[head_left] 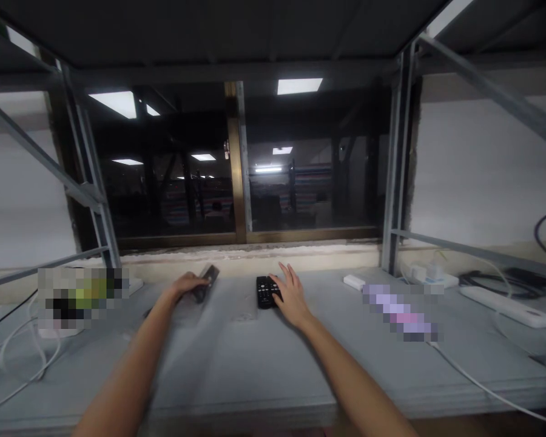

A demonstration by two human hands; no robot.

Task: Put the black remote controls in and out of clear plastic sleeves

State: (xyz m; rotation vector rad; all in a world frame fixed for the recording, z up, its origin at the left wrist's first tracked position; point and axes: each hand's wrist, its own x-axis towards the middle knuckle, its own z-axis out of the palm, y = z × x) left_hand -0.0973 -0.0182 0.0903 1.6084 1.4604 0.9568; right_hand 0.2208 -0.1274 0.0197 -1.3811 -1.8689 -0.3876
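Observation:
My left hand (184,285), somewhat blurred, is closed around a dark remote control (210,274) that tilts up to the right. Something thin and see-through, perhaps a plastic bag (186,314), lies under and beside that hand. Near the middle of the shelf, black remote controls (264,292) lie flat, apparently two side by side, buttons facing up. Over their right edge rests my right hand (293,297), its fingers stretched and apart, with the thumb and index finger touching them. A small clear plastic piece (244,317) lies just left of the remotes.
The grey shelf (236,376) has metal posts (394,164) on both sides and a dark window behind. To the right lie a pixelated purple object (400,312), a white power strip (507,305) and cables. A pixelated item (88,294) and white cables (27,358) occupy the left.

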